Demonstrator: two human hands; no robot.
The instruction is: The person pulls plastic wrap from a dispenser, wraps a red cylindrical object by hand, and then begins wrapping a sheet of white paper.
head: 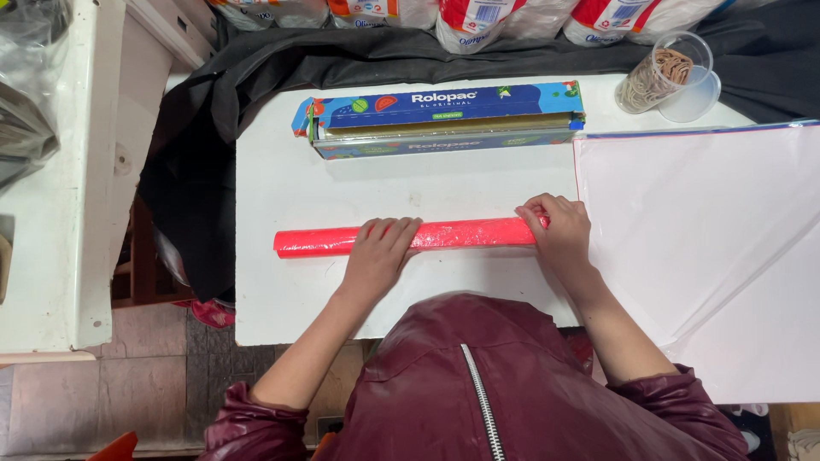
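A long bright red roll [465, 234], shiny as if wrapped in clear film, lies across the white table [282, 290] in front of me. My left hand [380, 250] rests palm down on the roll's middle, fingers spread over it. My right hand [555, 230] grips the roll's right end, fingers curled over the top. Just behind the roll lies a long blue cling-film box [444, 119] with its lid open.
A stack of large white paper sheets [709, 230] covers the table's right side. A clear plastic cup of rubber bands [662, 75] stands at the back right. Black cloth [205, 128] drapes along the left and back, with packaged goods [478, 17] behind.
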